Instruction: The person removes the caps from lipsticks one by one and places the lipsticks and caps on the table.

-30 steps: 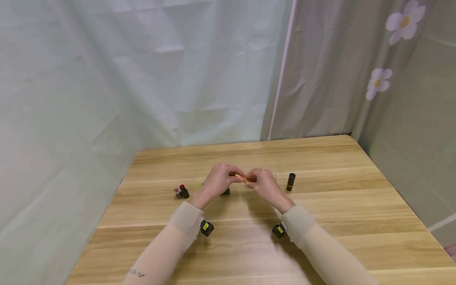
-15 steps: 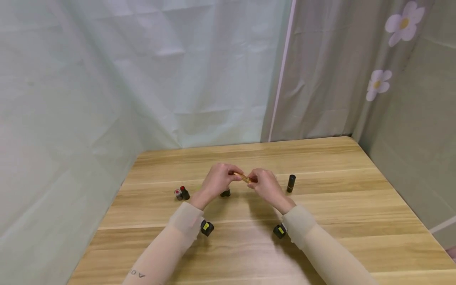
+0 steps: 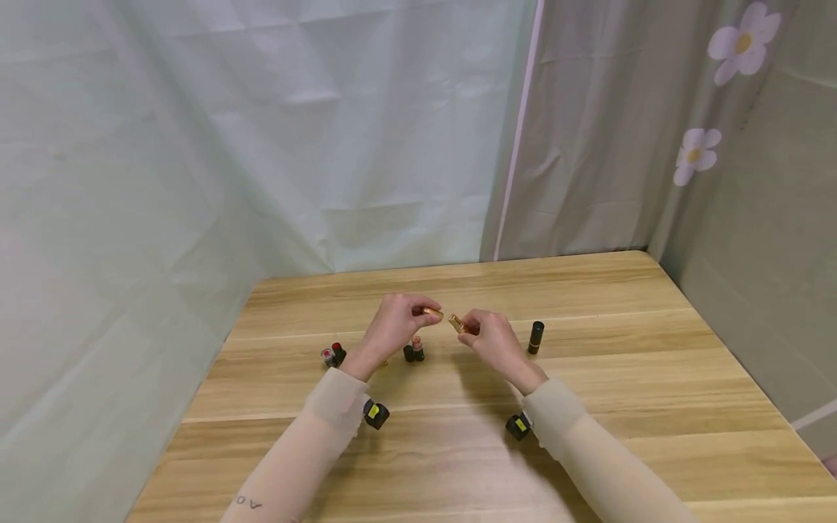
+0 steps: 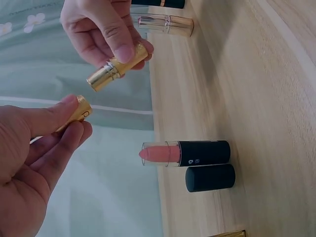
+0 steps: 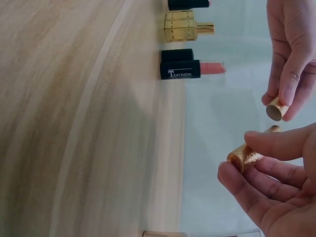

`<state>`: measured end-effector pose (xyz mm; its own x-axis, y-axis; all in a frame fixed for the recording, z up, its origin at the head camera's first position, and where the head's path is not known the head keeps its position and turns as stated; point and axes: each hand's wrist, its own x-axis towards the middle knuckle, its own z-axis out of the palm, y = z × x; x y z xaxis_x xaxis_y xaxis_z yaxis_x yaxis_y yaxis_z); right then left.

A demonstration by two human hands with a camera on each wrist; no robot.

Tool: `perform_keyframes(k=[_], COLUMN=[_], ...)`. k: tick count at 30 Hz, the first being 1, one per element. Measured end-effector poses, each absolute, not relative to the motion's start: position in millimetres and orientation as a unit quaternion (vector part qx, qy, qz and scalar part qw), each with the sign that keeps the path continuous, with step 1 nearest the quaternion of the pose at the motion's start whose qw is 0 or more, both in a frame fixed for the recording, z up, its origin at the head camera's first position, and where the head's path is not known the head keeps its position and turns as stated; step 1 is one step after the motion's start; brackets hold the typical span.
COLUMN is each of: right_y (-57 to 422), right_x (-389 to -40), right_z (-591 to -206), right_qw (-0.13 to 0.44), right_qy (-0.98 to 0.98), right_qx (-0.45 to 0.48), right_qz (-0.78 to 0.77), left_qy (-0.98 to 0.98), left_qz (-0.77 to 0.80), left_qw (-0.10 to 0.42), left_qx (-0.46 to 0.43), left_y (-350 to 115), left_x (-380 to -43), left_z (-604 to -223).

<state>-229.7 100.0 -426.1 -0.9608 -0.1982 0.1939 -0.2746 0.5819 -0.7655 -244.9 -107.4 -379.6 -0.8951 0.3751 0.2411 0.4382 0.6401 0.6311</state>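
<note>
In the head view my left hand (image 3: pixel 392 319) pinches a gold lipstick cap (image 3: pixel 433 313) between thumb and fingers. Across a small gap, my right hand (image 3: pixel 492 340) grips a gold lipstick tube (image 3: pixel 456 323), its narrower neck tilted toward the cap. Cap and tube are apart, both held above the table. The right wrist view shows the cap's hollow end (image 5: pixel 274 112) facing the tube. Below the hands stands an uncapped pink lipstick (image 4: pixel 197 153) in a black tube, with its black cap (image 4: pixel 211 178) close beside it.
A closed black lipstick (image 3: pixel 536 338) stands right of my right hand. A clear-capped lipstick (image 4: pixel 168 24) with a gold base is near it. Left of my left wrist are a red lipstick (image 3: pixel 338 353) and a small round-topped item (image 3: pixel 328 357). Gold square-sided pieces (image 5: pixel 180 27) stand between.
The gold cap and tube, joined earlier, have come apart. My left hand has shifted slightly left with the cap, uncovering the pink lipstick; my right hand keeps the tube.
</note>
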Motion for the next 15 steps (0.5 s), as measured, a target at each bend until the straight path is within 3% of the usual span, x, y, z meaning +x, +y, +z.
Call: perform_keyframes(k=[4, 11, 15], right_y=[100, 98, 97], right_x=[-229, -227, -226], right_z=[-427, -427, -430], right_qw=[0.051, 0.061, 0.059], right_qy=[-0.884, -0.877, -0.875], right_qx=[0.127, 0.114, 0.109], right_qz=[0.447, 0.463, 0.467], left_qy=[-0.906, -0.907, -0.914], left_qz=[-0.351, -0.354, -0.328], left_qw=[0.054, -0.009, -0.004], left_qx=[-0.229, -0.228, -0.239], left_y=[-106, -101, -97], left_x=[-245, -244, -244], left_z=[-382, -389, -392])
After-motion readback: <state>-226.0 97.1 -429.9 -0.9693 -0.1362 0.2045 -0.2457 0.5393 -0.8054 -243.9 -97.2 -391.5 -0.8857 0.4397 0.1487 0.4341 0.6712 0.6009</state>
